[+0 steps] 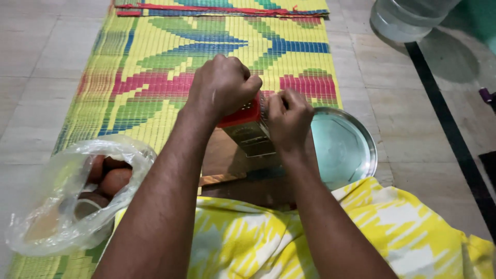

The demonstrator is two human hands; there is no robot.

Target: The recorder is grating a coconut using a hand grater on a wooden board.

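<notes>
My left hand (223, 85) is closed around the red top handle of a metal box grater (247, 133) that stands on a brown wooden board (222, 160). My right hand (289, 121) presses against the grater's right face, fingers curled; whatever it grips is hidden behind the fingers. A round steel plate (351, 150) lies just right of the board, partly under my right wrist.
A clear plastic bag (77, 191) with brown round items lies at the lower left. A woven yellow, green, blue and red mat (206, 46) covers the tiled floor. Yellow-and-white cloth (392, 227) drapes my lap. A clear water jar (408, 15) stands top right.
</notes>
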